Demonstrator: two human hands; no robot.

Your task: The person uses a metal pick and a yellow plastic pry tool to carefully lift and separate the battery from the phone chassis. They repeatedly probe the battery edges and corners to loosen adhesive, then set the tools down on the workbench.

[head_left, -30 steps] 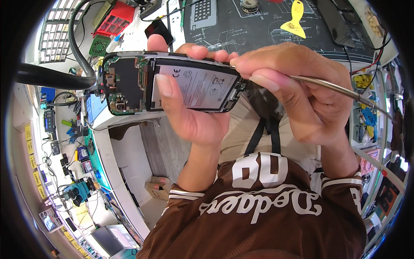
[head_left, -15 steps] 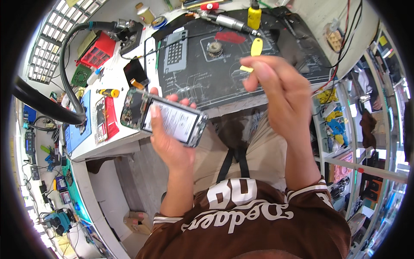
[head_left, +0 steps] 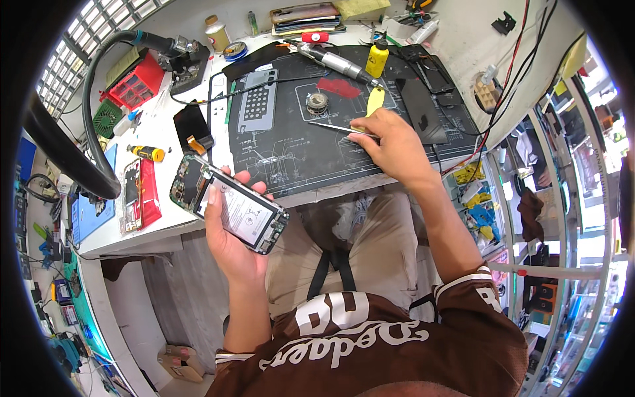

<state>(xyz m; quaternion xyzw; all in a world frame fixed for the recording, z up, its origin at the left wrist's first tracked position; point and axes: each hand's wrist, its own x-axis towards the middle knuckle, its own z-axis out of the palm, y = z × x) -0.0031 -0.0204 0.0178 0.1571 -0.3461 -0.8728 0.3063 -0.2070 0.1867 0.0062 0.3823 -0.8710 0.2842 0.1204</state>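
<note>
My left hand (head_left: 228, 228) holds an opened smartphone (head_left: 276, 228) with its inside facing up. A white battery (head_left: 246, 210) sits in its frame, under my thumb, and circuit boards show at both ends. Over the dark work mat, my right hand (head_left: 397, 145) has thumb and forefinger closed on a slim, pointed metal tool (head_left: 331, 126), tip toward the left. Just beyond those fingers is a yellow flat pry tool (head_left: 375, 100); whether the hand still touches it, I cannot tell. A small round metal tin (head_left: 317, 104) stands near the metal tool's tip.
On the dark mat (head_left: 297, 155) are a yellow bottle (head_left: 377, 58), a silver cylindrical tool (head_left: 337, 64) and a dark flat panel (head_left: 421, 109). Left of it lie a black phone screen (head_left: 193, 124), a yellow screwdriver (head_left: 147, 153) and a phone frame (head_left: 132, 198). A thick black hose (head_left: 73, 159) arches at left.
My right hand has come down from the air to the mat, and a slim metal tool is now between its fingers. My left hand has moved slightly left and down with the phone.
</note>
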